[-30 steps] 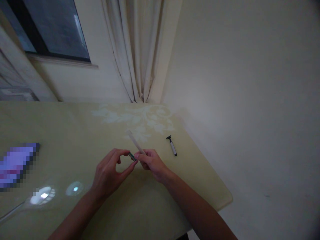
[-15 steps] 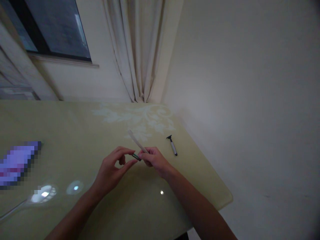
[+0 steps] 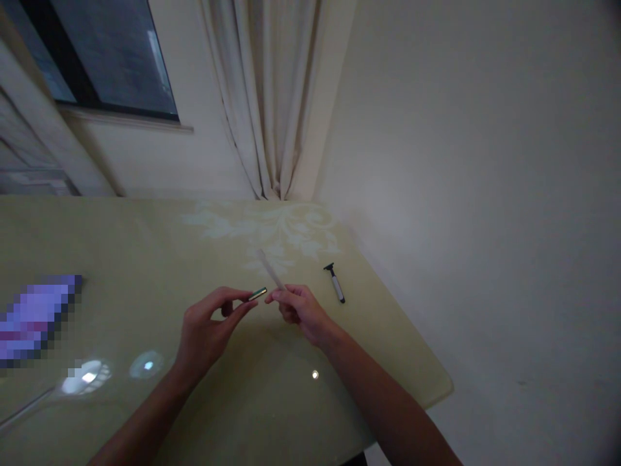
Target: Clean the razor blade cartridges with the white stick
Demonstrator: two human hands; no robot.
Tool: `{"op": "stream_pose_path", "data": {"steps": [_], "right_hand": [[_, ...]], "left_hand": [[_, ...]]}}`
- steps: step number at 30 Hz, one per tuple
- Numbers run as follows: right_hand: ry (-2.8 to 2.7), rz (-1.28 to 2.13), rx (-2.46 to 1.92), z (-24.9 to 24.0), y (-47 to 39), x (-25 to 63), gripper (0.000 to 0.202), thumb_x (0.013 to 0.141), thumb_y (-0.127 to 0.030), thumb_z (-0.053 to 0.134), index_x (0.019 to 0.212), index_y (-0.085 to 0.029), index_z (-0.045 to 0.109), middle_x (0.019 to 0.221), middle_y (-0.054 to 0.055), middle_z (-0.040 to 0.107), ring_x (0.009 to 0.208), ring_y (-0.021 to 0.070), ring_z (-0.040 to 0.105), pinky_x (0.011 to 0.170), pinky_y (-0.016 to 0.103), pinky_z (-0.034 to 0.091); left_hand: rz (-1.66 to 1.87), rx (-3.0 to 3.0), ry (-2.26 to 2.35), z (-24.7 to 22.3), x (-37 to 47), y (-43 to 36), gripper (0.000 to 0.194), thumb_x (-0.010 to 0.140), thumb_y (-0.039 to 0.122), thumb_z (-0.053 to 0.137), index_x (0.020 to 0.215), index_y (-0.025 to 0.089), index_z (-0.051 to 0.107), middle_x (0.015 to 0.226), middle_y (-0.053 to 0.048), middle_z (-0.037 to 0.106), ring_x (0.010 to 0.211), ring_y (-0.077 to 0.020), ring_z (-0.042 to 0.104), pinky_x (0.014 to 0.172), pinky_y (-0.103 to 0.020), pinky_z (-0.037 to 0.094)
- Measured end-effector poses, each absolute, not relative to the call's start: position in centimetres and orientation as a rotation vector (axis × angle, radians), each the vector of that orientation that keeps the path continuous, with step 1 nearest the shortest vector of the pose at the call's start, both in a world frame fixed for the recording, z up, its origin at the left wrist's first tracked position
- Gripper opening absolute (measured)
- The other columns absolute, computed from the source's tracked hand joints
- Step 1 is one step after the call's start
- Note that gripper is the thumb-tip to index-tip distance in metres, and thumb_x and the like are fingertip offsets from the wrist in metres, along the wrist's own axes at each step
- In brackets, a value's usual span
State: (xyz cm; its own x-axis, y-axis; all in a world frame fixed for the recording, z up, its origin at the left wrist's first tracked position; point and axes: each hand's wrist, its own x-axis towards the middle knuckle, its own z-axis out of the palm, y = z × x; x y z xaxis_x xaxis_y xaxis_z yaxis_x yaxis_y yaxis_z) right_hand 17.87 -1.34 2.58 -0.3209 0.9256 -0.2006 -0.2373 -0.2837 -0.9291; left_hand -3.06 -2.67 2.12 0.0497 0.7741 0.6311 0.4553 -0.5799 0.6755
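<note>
Left of the razor (image 3: 336, 286), the person's left hand (image 3: 206, 330) pinches a small green-edged piece (image 3: 258, 294); the right hand (image 3: 306, 314), apparently just clear of it, grips a pale strip (image 3: 270, 268).

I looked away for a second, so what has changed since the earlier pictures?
In the left hand, the small green piece has turned: its right end now points up, not down. The right hand seems to have let go of it; its pale strip has tilted slightly. The razor stayed put.
</note>
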Motion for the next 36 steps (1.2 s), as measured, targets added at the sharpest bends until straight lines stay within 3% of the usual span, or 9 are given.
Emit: {"op": "stream_pose_path", "data": {"steps": [9, 27, 31, 36], "right_hand": [[-1.002, 1.711, -0.946, 2.3, -1.4, 17.6, 0.028, 0.075, -0.040, 0.084, 0.080, -0.015, 0.072, 0.047, -0.013, 0.033, 0.044, 0.0050, 0.017, 0.048, 0.030, 0.007], [-0.943, 1.678, -0.944, 2.4, -1.5, 17.4, 0.024, 0.071, -0.034, 0.083, 0.077, -0.017, 0.067, 0.049, -0.012, 0.034, 0.046, 0.0054, 0.019, 0.048, 0.028, 0.009], [-0.956, 1.689, -0.933, 2.4, -1.4, 17.6, 0.022, 0.070, -0.034, 0.080, 0.076, -0.018, 0.066, 0.049, -0.013, 0.033, 0.046, 0.0058, 0.018, 0.048, 0.029, 0.009], [-1.039, 1.726, -0.948, 2.6, -1.4, 17.9, 0.022, 0.069, -0.034, 0.080, 0.074, -0.018, 0.066, 0.049, -0.012, 0.033, 0.046, 0.0062, 0.018, 0.049, 0.029, 0.009]], "left_hand": [[1.618, 2.194, 1.100, 1.8, -2.3, -3.1, 0.011, 0.091, 0.026, 0.083, 0.101, 0.023, 0.078, 0.081, 0.003, 0.074, 0.060, -0.0090, 0.056, 0.059, -0.021, 0.048], [1.580, 2.136, 1.132, 1.4, -1.6, -3.7, 0.013, 0.090, 0.028, 0.084, 0.101, 0.024, 0.078, 0.080, 0.003, 0.072, 0.060, -0.0099, 0.055, 0.060, -0.023, 0.047], [1.498, 2.052, 1.121, 1.6, -1.9, -3.5, 0.022, 0.087, 0.034, 0.087, 0.104, 0.024, 0.077, 0.079, 0.003, 0.069, 0.061, -0.0105, 0.055, 0.060, -0.023, 0.048], [1.289, 1.921, 0.981, 1.7, -2.6, -2.7, 0.045, 0.084, 0.039, 0.088, 0.125, 0.028, 0.075, 0.097, -0.001, 0.071, 0.064, -0.0103, 0.056, 0.060, -0.024, 0.052]]}}
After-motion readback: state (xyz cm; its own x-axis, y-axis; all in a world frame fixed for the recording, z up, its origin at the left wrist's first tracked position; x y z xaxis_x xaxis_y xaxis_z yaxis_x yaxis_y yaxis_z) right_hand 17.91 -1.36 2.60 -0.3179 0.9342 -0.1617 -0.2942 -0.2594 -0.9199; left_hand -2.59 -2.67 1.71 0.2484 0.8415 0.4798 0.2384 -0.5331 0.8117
